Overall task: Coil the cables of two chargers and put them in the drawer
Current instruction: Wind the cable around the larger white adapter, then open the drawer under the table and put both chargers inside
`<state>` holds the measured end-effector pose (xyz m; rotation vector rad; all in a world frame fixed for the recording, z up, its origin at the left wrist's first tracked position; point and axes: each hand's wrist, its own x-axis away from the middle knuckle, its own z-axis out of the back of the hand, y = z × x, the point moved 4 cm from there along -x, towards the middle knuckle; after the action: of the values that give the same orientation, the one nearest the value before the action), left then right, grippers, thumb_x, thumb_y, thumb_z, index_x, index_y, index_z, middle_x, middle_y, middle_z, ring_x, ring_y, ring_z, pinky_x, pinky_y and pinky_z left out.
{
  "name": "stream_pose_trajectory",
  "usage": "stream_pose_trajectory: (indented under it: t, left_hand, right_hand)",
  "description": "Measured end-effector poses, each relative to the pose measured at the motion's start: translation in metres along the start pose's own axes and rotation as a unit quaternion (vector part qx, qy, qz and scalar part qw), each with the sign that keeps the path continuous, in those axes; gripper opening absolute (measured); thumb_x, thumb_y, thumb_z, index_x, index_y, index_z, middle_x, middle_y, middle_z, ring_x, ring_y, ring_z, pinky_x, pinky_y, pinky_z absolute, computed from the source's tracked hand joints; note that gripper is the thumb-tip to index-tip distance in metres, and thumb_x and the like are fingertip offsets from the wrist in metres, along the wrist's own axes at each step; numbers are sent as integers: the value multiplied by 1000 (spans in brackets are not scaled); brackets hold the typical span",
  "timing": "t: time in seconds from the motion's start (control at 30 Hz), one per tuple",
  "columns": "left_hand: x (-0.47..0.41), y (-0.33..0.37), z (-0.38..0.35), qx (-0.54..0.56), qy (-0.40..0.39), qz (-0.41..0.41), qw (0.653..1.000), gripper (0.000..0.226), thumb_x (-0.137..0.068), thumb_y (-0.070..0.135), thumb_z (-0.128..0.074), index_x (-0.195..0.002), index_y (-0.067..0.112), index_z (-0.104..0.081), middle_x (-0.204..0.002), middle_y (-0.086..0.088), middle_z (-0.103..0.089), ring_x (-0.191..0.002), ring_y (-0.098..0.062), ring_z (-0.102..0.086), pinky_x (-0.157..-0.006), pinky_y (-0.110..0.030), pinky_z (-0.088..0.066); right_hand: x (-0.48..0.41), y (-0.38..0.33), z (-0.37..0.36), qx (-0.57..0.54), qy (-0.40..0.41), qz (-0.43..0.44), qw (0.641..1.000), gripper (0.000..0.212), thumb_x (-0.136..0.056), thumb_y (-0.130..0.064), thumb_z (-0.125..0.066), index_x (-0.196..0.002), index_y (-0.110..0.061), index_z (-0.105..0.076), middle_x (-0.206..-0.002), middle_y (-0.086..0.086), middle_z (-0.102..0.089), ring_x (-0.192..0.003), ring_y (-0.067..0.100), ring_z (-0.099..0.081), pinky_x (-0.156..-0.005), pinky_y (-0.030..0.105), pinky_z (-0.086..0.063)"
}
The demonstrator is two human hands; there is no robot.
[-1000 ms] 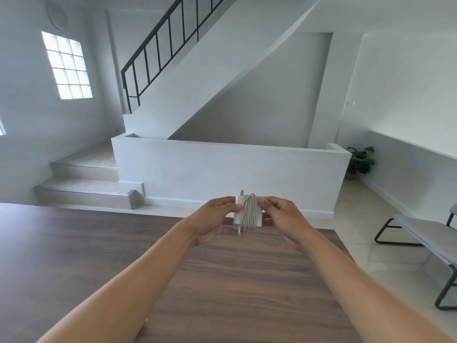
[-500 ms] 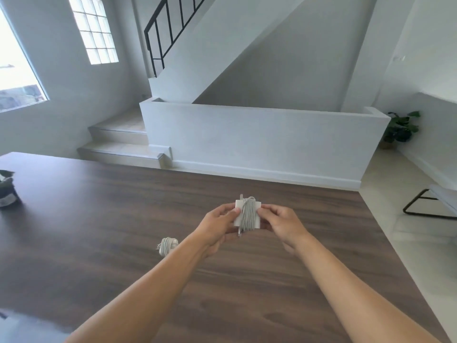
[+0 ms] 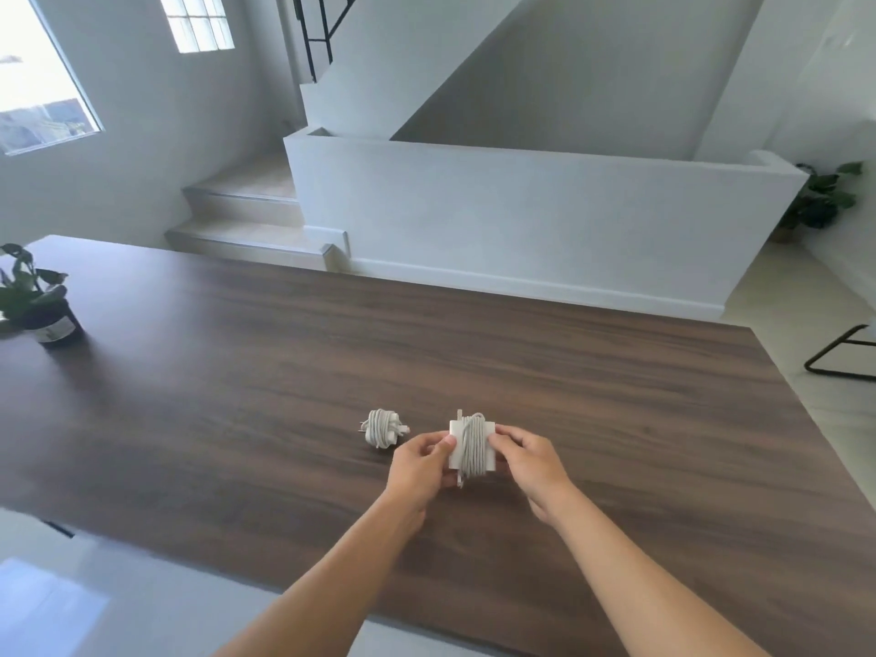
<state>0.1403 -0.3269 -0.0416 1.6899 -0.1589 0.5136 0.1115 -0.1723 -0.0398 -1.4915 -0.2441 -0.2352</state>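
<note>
Lower now: charger [image 3: 470,445], labels unreadable.

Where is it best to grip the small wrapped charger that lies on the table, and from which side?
Probably from above, pinching across the cable coil at the middle of the small charger. The wraps bulge there and lie clear on the table, and its plug ends stick out sideways. The left hand is nearest, though it now holds the larger charger.

We've got both bare forearms stretched forward, left hand [image 3: 421,459] and right hand [image 3: 530,459] facing each other, fingers [image 3: 503,437] curled in, pinching.
</note>
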Motion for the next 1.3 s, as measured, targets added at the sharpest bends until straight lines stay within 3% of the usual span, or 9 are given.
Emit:
stream_pose_trajectory:
  t: [0.13,0.27,0.37,0.8,0.97,1.03,1.13,1.2,1.3]
  left_hand:
    - [-5,-23,23,-42,7,1,999,16,-97,12,-57,-108,8,-69,-90,-7,-72,-74,-13,-68,-60,-23,-57]
    - [-14,-24,36,-192,18,-60,979,20,-94,21,-59,-107,19,-74,-96,6,-75,-91,-11,-67,-81,-25,-52]
    - [-15,-23,42,-240,20,-86,967,21,-93,25,-61,-109,20,-73,-99,7,-74,-95,-7,-65,-84,-20,-45]
    - [-11,-26,47,-240,-7,-112,964,16,-94,25,-60,-105,19,-70,-88,9,-71,-83,-6,-65,-71,-10,-43]
    - [-8,-29,51,-240,-22,-113,964,14,-94,26,-59,-103,21,-68,-89,7,-71,-88,-11,-68,-83,-32,-55]
    - [-5,-33,54,-244,-23,-113,963,12,-94,27,-59,-100,22,-67,-87,6,-71,-86,-13,-68,-83,-37,-57]
    - [0,-34,58,-256,-21,-116,959,11,-94,28,-57,-86,24,-64,-77,5,-68,-74,-14,-64,-79,-39,-56]
    - [6,-32,61,-270,-24,-111,956,20,-95,30,-55,-77,22,-60,-70,4,-67,-64,-15,-59,-73,-37,-52]
    - [19,-31,69,-271,-16,-108,956,32,-97,34,-49,-71,18,-59,-60,5,-62,-55,-13,-53,-62,-32,-46]
  right_hand:
    - [2,26,-19,16,10,-34,999,17,-93,-10,-58,-101,-15,-72,-96,-1,-74,-91,15,-69,-92,35,-54]
    - [1,36,-25,44,71,-33,996,20,-92,-16,-59,-108,-13,-71,-101,1,-73,-99,17,-68,-95,38,-52]
    - [2,36,-31,71,79,-29,994,19,-91,-17,-61,-107,-13,-71,-101,1,-72,-98,17,-68,-95,39,-52]
    - [16,34,-33,117,115,-38,986,25,-93,-18,-53,-112,-16,-69,-103,-1,-71,-94,17,-67,-87,38,-56]
    - [26,35,-30,153,137,-35,978,29,-91,-24,-52,-114,-19,-68,-111,1,-71,-105,20,-65,-96,44,-51]
    - [32,33,-28,162,152,-27,975,24,-92,-24,-51,-105,-21,-70,-105,0,-72,-101,20,-66,-93,44,-52]
    - [41,29,-25,172,168,-19,971,25,-93,-22,-49,-77,-22,-69,-78,-5,-71,-80,20,-67,-80,39,-52]
    - [50,28,-26,181,164,-17,970,28,-94,-23,-48,-73,-21,-67,-67,-5,-66,-69,19,-62,-74,37,-51]
    - [62,22,-34,214,148,-3,965,27,-92,-23,-49,-76,-14,-69,-66,-1,-63,-68,19,-58,-63,31,-44]
